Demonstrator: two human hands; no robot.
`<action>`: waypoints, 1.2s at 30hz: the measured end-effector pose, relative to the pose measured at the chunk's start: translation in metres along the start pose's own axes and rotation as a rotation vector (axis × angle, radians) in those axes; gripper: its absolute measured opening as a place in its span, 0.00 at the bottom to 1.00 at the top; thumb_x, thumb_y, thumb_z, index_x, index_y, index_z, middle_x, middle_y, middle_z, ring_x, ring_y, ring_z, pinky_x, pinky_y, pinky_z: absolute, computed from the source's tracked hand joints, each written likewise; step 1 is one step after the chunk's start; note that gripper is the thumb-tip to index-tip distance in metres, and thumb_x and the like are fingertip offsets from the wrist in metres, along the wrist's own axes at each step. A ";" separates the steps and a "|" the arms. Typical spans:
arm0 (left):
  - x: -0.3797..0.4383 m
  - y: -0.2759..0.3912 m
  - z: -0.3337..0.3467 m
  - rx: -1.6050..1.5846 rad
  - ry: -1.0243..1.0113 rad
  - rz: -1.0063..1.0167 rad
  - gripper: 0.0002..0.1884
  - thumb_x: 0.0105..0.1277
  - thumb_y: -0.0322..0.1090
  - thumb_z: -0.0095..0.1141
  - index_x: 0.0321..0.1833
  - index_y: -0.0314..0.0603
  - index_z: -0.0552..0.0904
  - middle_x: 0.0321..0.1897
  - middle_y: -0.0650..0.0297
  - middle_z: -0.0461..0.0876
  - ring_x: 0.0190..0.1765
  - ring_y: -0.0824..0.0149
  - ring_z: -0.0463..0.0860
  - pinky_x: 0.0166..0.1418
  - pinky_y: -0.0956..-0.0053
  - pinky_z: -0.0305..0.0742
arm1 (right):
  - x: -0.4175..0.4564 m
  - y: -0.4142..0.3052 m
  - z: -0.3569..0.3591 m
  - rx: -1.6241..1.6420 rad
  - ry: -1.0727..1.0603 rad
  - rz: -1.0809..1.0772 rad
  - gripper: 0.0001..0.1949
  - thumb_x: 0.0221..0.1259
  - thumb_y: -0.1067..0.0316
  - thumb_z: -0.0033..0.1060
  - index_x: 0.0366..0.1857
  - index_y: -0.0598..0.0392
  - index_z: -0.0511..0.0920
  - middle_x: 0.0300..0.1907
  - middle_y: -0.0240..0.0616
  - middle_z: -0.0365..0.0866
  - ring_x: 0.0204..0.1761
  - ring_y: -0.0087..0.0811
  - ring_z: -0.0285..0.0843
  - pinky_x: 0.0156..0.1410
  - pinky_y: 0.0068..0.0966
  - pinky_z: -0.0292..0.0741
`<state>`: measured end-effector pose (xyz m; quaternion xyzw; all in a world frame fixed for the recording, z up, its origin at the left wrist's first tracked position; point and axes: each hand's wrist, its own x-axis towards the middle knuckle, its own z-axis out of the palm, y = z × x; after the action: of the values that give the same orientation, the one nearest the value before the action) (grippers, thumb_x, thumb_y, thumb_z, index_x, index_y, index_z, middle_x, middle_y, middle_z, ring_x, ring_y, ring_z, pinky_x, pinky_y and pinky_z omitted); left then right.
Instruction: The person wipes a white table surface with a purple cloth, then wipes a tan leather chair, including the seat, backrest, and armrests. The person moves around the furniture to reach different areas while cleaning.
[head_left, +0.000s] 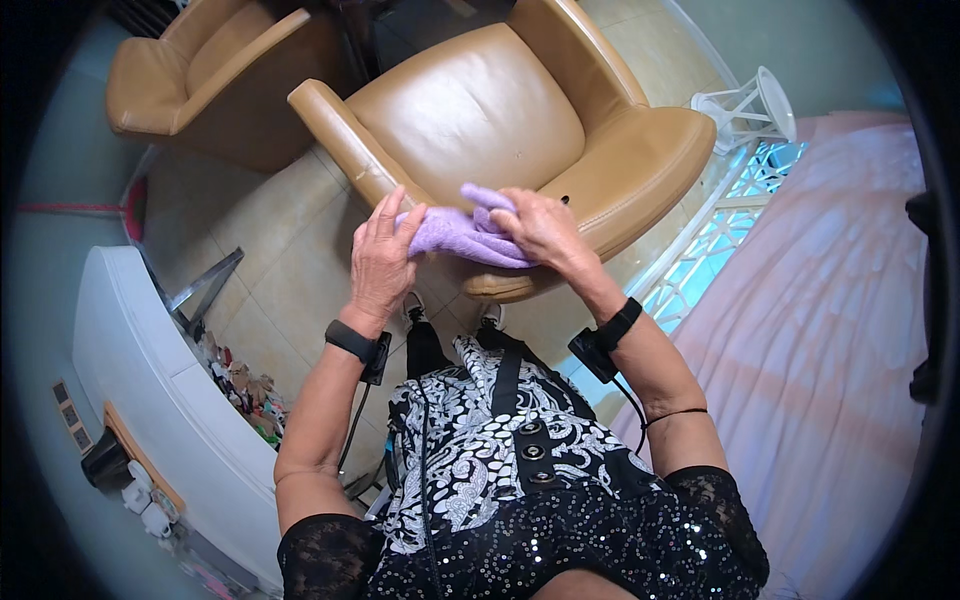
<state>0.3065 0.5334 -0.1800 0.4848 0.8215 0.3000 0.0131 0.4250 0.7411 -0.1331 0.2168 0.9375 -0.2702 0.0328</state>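
A bunched purple cloth is stretched between both hands, above the front of a tan leather armchair. My left hand grips the cloth's left end, thumb and fingers around it. At the other end, my right hand is closed on the folds, and a twisted bit of cloth sticks up past its fingers. Both wrists wear black straps with small boxes. The armchair's seat is partly hidden behind the hands and the cloth.
Another tan armchair stands at upper left. A white curved cabinet runs along the left, with a heap of mixed items beside it. Pale pink draped fabric hangs at right, near a white stool and a white lattice panel.
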 end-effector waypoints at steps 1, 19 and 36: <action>-0.010 -0.014 0.013 0.032 -0.097 -0.097 0.31 0.51 0.21 0.54 0.62 0.49 0.76 0.67 0.53 0.68 0.67 0.53 0.70 0.63 0.58 0.67 | 0.002 -0.004 0.002 -0.046 -0.057 -0.005 0.22 0.63 0.44 0.49 0.47 0.52 0.80 0.41 0.50 0.83 0.44 0.51 0.81 0.50 0.43 0.76; -0.012 0.031 0.022 -1.130 -0.240 -0.771 0.35 0.60 0.50 0.65 0.64 0.34 0.69 0.55 0.55 0.76 0.57 0.66 0.75 0.61 0.71 0.70 | -0.038 -0.022 0.014 -0.014 -0.090 -0.440 0.36 0.54 0.43 0.62 0.63 0.57 0.68 0.54 0.50 0.76 0.58 0.47 0.73 0.61 0.42 0.66; -0.036 -0.029 0.090 -0.442 0.089 -0.518 0.13 0.56 0.25 0.57 0.46 0.33 0.77 0.47 0.57 0.79 0.51 0.60 0.77 0.58 0.69 0.71 | -0.047 0.078 -0.031 -0.209 0.415 -0.206 0.13 0.50 0.63 0.63 0.39 0.56 0.80 0.39 0.40 0.81 0.48 0.40 0.78 0.69 0.49 0.57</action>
<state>0.3306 0.5379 -0.2779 0.2320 0.8322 0.4784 0.1575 0.5028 0.7982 -0.1368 0.1663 0.9642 -0.1234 -0.1659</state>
